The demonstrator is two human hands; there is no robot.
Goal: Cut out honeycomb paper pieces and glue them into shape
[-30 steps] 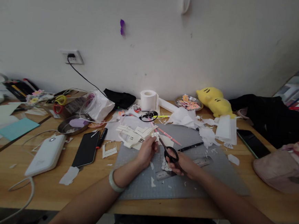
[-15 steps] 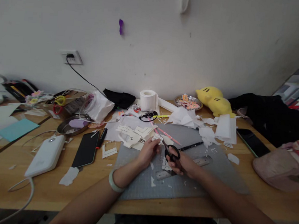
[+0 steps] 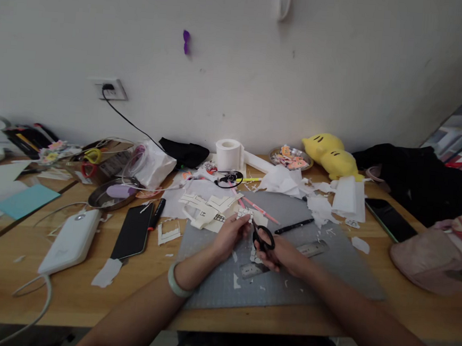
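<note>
Left hand [image 3: 232, 237]: fingers pinched on small white paper cutout [image 3: 245, 213], cutout poking beyond fingertips, long axis unclear. Right hand [image 3: 275, 251]: fingers curled through handles of black scissors [image 3: 264, 239], blades just right of left fingertips, near cutout.

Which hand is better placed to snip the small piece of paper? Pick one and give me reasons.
Right hand, I'd judge: it holds the scissors, blades towards the piece of paper. The left hand is holding that paper.
</note>
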